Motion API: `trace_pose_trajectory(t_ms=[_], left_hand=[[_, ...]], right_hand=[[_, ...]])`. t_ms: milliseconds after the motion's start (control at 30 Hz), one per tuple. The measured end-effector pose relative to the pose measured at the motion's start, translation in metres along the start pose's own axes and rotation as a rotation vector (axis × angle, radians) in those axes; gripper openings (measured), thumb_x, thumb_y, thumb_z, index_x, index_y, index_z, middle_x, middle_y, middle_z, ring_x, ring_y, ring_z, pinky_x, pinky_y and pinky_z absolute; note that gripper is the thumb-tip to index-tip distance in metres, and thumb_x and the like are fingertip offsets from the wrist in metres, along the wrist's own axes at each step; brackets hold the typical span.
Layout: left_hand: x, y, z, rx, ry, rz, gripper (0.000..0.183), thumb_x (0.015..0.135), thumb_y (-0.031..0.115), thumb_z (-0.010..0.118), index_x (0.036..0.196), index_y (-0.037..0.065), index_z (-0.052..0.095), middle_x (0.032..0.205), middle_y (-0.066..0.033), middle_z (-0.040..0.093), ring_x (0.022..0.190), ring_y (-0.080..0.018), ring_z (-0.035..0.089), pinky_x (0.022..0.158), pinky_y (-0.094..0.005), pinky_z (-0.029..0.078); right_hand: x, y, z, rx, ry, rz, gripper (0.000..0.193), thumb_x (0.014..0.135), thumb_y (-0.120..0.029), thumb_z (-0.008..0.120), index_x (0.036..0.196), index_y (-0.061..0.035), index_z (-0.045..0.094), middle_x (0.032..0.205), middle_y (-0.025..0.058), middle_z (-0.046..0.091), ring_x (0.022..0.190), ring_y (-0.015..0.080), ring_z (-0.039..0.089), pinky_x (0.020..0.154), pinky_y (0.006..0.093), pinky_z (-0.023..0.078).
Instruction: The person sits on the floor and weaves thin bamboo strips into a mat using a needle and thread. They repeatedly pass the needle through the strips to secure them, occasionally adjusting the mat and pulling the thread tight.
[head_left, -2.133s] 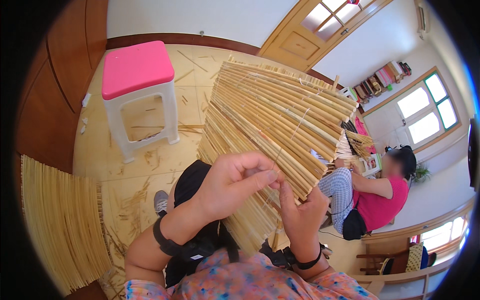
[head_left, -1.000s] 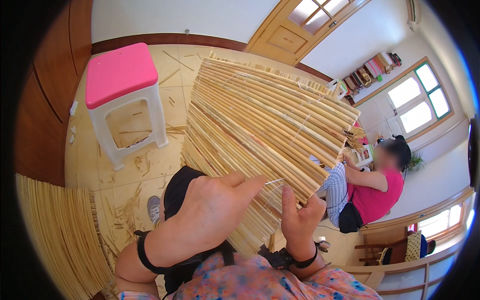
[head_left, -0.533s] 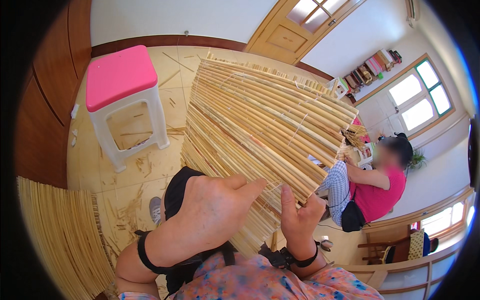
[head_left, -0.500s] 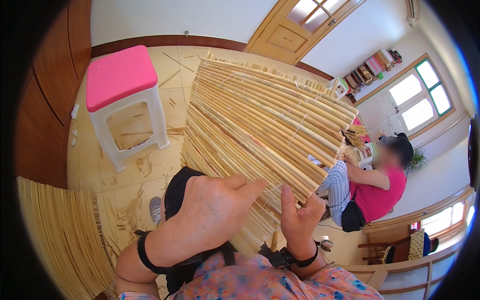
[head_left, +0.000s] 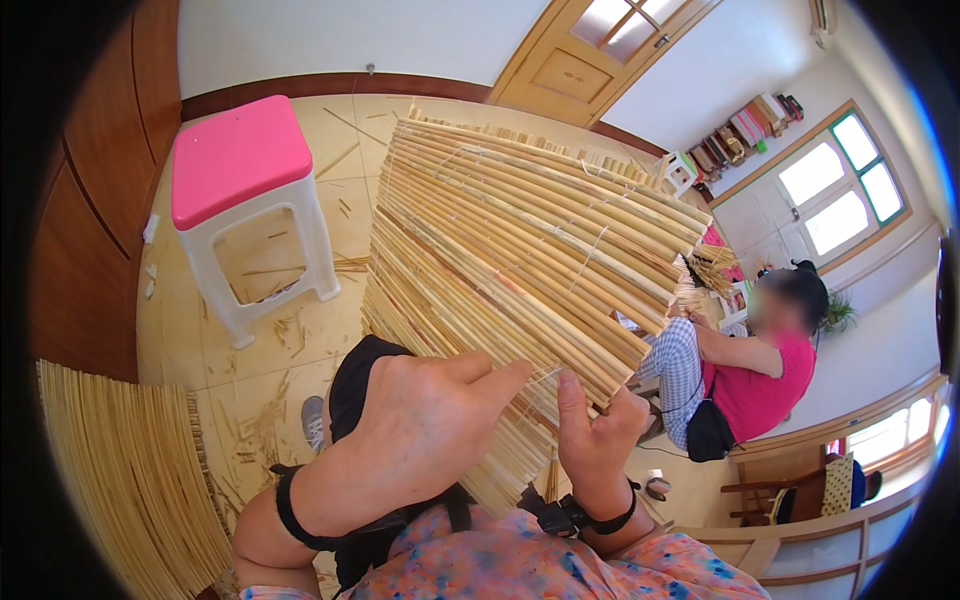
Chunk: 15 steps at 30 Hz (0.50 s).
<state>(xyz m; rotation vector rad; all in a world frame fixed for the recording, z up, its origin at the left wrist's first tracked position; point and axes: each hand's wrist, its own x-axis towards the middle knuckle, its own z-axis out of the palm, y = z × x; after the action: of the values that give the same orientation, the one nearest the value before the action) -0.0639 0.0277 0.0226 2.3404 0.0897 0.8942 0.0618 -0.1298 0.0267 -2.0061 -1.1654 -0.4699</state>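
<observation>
A mat of straight pale reeds [head_left: 500, 230], bound by rows of thin string, lies across my lap and fans away from me. My left hand [head_left: 430, 415] is closed over its near part, thumb and forefinger pinched at a short white string [head_left: 546, 377]. My right hand [head_left: 600, 432] is wrapped round the mat's near right edge. Its thumb lies on top beside the string's other end, while its fingers go under the reeds, partly hidden. Cut reed ends jut unevenly along the mat's far edge. Black bands circle both my wrists.
A pink-topped white stool [head_left: 245, 165] stands at the left, with reed scraps [head_left: 265, 410] around it on the tiled floor. Another reed mat [head_left: 125, 470] hangs or lies at the lower left. At the right sits a person in a pink top [head_left: 760, 380], near a bundle of reeds [head_left: 712, 270].
The mat has shifted very slightly left in view. Both hands keep almost the same place and hold on the string and the mat's edge.
</observation>
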Motion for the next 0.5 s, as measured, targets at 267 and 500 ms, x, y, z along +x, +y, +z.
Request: trace_pose_trajectory(t_ms=[267, 500], left_hand=[[-0.0007, -0.0020, 0.0011, -0.006, 0.007, 0.019, 0.037, 0.071, 0.009, 0.066, 0.107, 0.007, 0.073, 0.069, -0.0048, 0.061, 0.056, -0.0253, 0.065, 0.047, -0.0357, 0.051], [-0.0011, 0.0008, -0.0016, 0.010, 0.013, 0.006, 0.036, 0.072, 0.010, 0.066, 0.107, 0.007, 0.073, 0.069, -0.0045, 0.062, 0.057, -0.0247, 0.066, 0.047, -0.0350, 0.051]], right_hand=[[0.0014, -0.0020, 0.0008, -0.001, 0.006, -0.014, 0.021, 0.087, -0.014, 0.073, 0.102, 0.0006, 0.072, 0.082, 0.0181, 0.073, 0.065, 0.0342, 0.070, 0.056, 0.0373, 0.052], [0.0000, -0.0016, 0.0004, -0.003, 0.002, -0.002, 0.021, 0.087, -0.013, 0.073, 0.102, -0.0001, 0.071, 0.081, 0.0175, 0.072, 0.064, 0.0346, 0.070, 0.056, 0.0379, 0.051]])
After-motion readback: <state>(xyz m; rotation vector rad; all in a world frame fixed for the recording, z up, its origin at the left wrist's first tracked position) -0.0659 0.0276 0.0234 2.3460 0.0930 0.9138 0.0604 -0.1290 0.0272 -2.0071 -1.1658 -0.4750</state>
